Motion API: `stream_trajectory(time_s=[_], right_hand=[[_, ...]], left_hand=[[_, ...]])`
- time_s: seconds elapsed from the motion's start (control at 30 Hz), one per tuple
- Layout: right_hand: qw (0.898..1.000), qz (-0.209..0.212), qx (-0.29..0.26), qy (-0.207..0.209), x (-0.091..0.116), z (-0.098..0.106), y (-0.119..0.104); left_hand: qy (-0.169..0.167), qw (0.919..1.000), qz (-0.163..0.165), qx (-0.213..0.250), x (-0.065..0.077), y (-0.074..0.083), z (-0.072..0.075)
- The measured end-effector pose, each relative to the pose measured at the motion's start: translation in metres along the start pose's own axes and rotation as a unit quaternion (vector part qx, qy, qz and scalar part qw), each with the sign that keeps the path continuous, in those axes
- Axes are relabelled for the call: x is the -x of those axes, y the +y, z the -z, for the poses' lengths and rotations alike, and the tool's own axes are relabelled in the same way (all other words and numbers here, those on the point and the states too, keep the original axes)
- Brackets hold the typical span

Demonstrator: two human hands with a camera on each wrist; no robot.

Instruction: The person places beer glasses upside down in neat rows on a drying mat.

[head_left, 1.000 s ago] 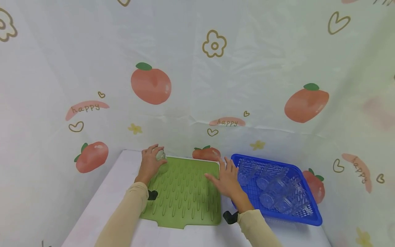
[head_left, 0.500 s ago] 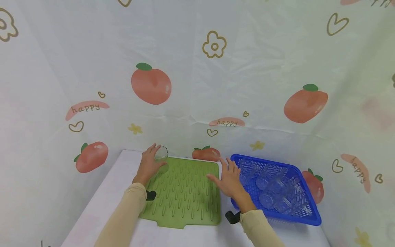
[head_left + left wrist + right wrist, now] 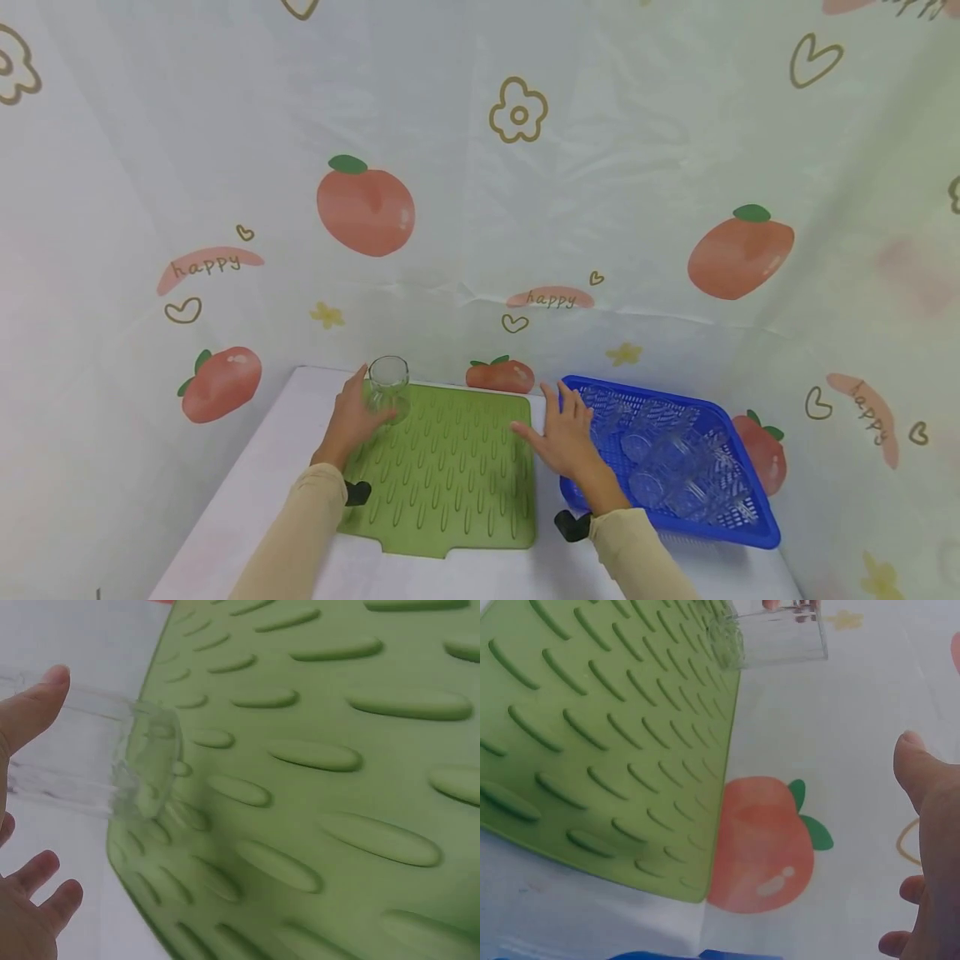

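Note:
A clear glass cup (image 3: 389, 386) stands upright on the far left corner of the green ridged drying mat (image 3: 450, 467). My left hand (image 3: 352, 417) is beside it on the left, thumb and fingers spread apart. In the left wrist view the thumb overlaps the cup (image 3: 75, 750), while the other fingertips (image 3: 60, 904) are away from the glass. My right hand (image 3: 562, 433) hovers between the mat's right edge and the blue basket (image 3: 750, 467), fingers spread and holding nothing. Several more clear glasses (image 3: 652, 483) lie in that basket.
A white cloth covers the table (image 3: 255, 492) around the mat. Behind it hangs a white curtain (image 3: 450, 208) printed with red fruit and hearts. A black strap piece (image 3: 573, 527) sits at my right wrist, another (image 3: 358, 493) at my left.
My left hand has let go of the glass cup and drawn back toward me and to the left, leaving more of it in view. The right hand has drifted slightly right.

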State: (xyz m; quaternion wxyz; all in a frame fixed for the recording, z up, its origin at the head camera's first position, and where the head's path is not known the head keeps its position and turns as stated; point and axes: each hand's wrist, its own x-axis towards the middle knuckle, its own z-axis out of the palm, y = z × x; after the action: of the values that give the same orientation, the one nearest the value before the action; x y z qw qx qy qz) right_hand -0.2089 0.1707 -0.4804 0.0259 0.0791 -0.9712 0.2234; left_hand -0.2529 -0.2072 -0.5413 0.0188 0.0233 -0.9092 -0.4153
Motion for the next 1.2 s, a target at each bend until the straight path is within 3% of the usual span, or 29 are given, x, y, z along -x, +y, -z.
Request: stream_trajectory(time_s=[0.43, 0.67, 0.9, 1.2], right_hand=[[1.0, -0.011, 0.007, -0.007, -0.001, 0.005, 0.013], [1.0, -0.01, 0.026, -0.01, -0.006, 0.014, 0.02], [0.999, -0.012, 0.043, -0.019, -0.011, 0.024, 0.028], [0.998, -0.013, 0.06, -0.017, -0.014, 0.027, 0.04]], left_hand=[[0.001, 0.9992, 0.026, -0.029, 0.018, -0.035, -0.011], [-0.004, 0.9965, 0.039, -0.074, 0.033, -0.037, -0.012], [-0.018, 0.9953, 0.051, -0.08, 0.044, -0.045, -0.018], [-0.025, 0.9923, 0.011, -0.12, 0.05, -0.052, -0.023]])
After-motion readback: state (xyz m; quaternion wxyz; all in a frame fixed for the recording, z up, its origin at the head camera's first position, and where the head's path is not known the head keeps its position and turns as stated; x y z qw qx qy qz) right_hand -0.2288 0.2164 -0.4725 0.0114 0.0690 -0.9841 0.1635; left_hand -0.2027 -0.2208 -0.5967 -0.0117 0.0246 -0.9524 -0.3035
